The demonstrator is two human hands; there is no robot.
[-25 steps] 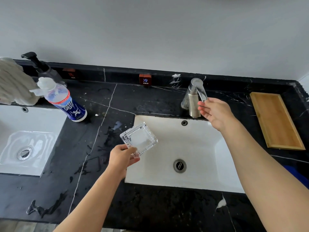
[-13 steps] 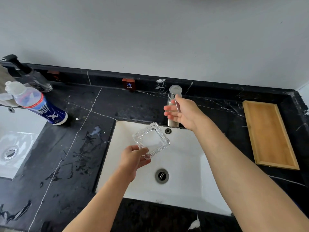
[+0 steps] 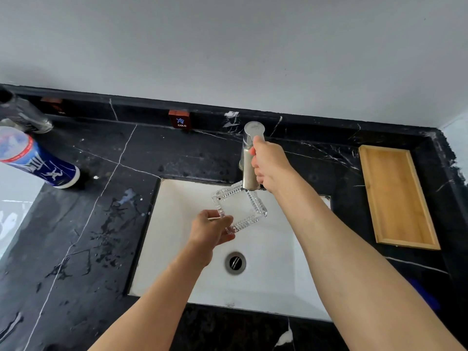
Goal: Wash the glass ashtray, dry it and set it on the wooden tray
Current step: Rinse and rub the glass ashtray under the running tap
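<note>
My left hand (image 3: pixel 211 228) grips the near corner of a square, ribbed glass ashtray (image 3: pixel 243 207) and holds it over the white sink basin (image 3: pixel 177 239), its far corner just under the spout. My right hand (image 3: pixel 269 164) is closed around the handle of the brushed-steel faucet (image 3: pixel 250 158) at the back of the basin. No water stream is visible. The empty wooden tray (image 3: pixel 395 196) lies on the black counter to the right of the sink.
A blue-and-white bottle (image 3: pixel 35 163) and a dark pump dispenser (image 3: pixel 24 115) stand at the left, beside a second white basin (image 3: pixel 12 198). The black marble counter (image 3: pixel 88 224) is wet left of the sink. A red "COLD" tag (image 3: pixel 180 119) sits on the backsplash. The drain (image 3: pixel 235 262) is open.
My left hand carried the ashtray from the counter's edge to over the basin, under the spout. My right hand reached the faucet and closed on its handle. The view shifted right.
</note>
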